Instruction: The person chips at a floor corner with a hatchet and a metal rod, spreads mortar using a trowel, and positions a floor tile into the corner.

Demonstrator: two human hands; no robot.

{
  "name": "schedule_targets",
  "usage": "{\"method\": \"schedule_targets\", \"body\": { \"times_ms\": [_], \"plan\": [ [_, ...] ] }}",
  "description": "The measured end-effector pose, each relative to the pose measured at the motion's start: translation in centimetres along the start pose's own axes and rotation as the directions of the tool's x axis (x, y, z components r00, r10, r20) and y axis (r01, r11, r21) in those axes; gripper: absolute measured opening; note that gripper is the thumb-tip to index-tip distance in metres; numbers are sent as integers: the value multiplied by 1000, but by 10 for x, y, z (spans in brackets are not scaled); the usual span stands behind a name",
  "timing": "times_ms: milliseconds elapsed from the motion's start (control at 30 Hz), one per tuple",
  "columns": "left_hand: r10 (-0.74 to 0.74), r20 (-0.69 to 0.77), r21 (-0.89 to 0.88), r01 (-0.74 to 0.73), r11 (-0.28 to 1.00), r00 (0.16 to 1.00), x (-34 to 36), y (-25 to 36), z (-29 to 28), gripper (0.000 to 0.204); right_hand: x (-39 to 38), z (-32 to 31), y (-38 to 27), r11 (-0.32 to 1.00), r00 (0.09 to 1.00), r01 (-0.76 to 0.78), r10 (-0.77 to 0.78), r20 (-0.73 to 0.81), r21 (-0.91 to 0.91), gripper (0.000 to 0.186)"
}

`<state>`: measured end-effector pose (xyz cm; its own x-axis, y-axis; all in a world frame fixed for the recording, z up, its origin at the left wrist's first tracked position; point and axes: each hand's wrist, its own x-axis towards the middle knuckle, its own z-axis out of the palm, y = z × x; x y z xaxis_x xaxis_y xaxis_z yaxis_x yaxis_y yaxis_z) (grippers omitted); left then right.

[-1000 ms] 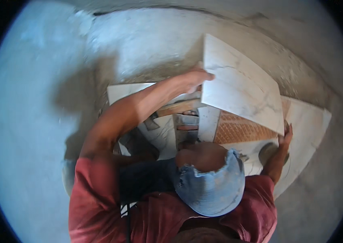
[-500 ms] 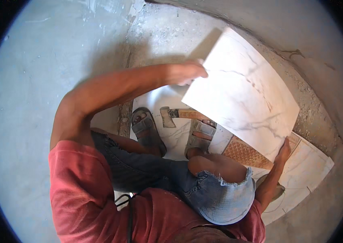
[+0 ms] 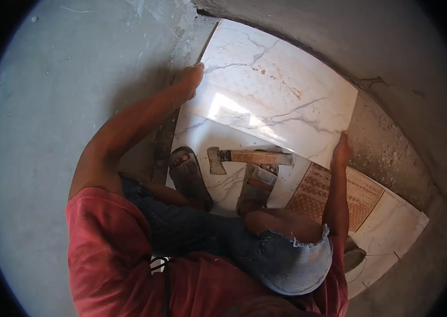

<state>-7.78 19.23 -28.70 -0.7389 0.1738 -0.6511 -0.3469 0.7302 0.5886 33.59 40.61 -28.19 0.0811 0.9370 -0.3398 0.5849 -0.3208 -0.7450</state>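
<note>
Between my two hands is a large white marble-patterned tile (image 3: pixel 281 79) with grey veins and a few reddish-brown smears. My left hand (image 3: pixel 193 80) grips its left edge near the lower corner. On the opposite short edge, my right hand (image 3: pixel 341 150) holds the tile close to its near corner. The far long edge lies along the foot of the back wall. Whether the underside rests on the rough floor or hangs just above it, I cannot tell. A hatchet (image 3: pixel 250 157) with a wooden handle lies by my sandalled feet, just this side of the tile.
Another tile lies back side up, its brown ribbed face (image 3: pixel 358 198) showing, on white marbled tiles (image 3: pixel 397 222) at the right. A dark rounded object (image 3: pixel 354 254) with a thin cord sits beside my right arm. Grey walls (image 3: pixel 49 132) rise at the left and back.
The tile has moved left and away from me, toward the wall corner, and levelled out. Both hands went with it, uncovering more of the hatchet handle and the brown tile back.
</note>
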Motion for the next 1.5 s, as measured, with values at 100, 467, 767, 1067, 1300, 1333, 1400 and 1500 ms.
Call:
{"method": "schedule_targets", "body": {
  "times_ms": [100, 467, 767, 1067, 1300, 1333, 1400, 1500],
  "plan": [
    [69, -72, 186, -55, 981, 995, 13, -5, -8, 51, -2, 15, -9, 999, 999, -46, 46, -6, -14, 58],
    [34, -37, 40, -33, 999, 999, 53, -14, -14, 41, 7, 50, -5, 988, 991, 133, -134, 13, 85, 46],
    [108, -14, 48, -107, 993, 994, 67, -23, -18, 39, 7, 61, -6, 977, 992, 116, -123, 25, 178, 44],
    [47, -54, 31, -45, 998, 997, 88, -31, -26, 39, -6, 71, 2, 979, 994, 112, -108, -35, 169, 41],
    [93, 77, 7, -94, 996, 993, 101, -49, -33, 34, 10, 74, -2, 994, 995, 72, -78, 66, 85, 43],
    [74, 53, 25, -75, 997, 996, 95, -38, -25, 37, 9, 71, -2, 993, 995, 58, -66, 76, 101, 47],
    [57, 53, 53, -60, 997, 997, 84, -19, -11, 40, 12, 59, 8, 997, 998, 53, -55, 42, 60, 46],
    [441, 222, 172, -480, 860, 870, 118, -49, -23, 23, 11, 61, 9, 995, 996, 90, -90, 4, 33, 45]
  ]
}}
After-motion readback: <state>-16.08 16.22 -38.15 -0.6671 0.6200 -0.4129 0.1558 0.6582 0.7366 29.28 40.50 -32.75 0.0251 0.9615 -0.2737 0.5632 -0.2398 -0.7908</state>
